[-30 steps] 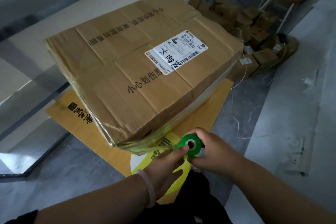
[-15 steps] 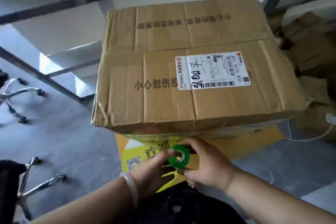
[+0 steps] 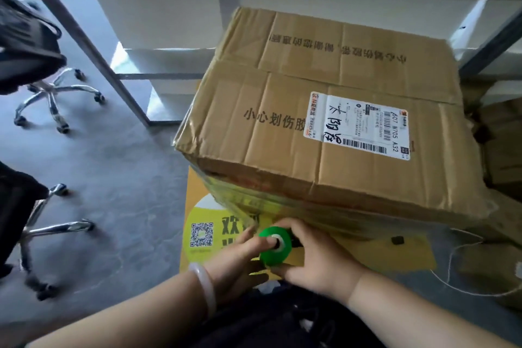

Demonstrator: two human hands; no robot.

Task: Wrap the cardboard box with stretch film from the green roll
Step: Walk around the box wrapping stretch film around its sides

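A large cardboard box (image 3: 324, 127) with a white shipping label (image 3: 358, 127) on top stands on a yellow printed sheet (image 3: 197, 200). Glossy yellowish film bands run round its lower front side (image 3: 254, 200). The green roll (image 3: 274, 246) is low in front of the box's near side, held between both hands. My left hand (image 3: 240, 257) has a finger in the roll's core. My right hand (image 3: 313, 254) grips the roll from the right, with fingers over and under it. A pale bracelet sits on my left wrist.
Two office chairs with chrome wheeled bases (image 3: 53, 99) stand at the left on the grey floor. A metal shelf frame (image 3: 93, 45) rises behind the box. More cardboard boxes (image 3: 500, 150) pile at the right. White string (image 3: 457, 285) lies on the floor at the lower right.
My view has swung round the box to its left, so the box now sits to the right and the chairs show at the left. Both hands have carried the green roll along the box's lower side.
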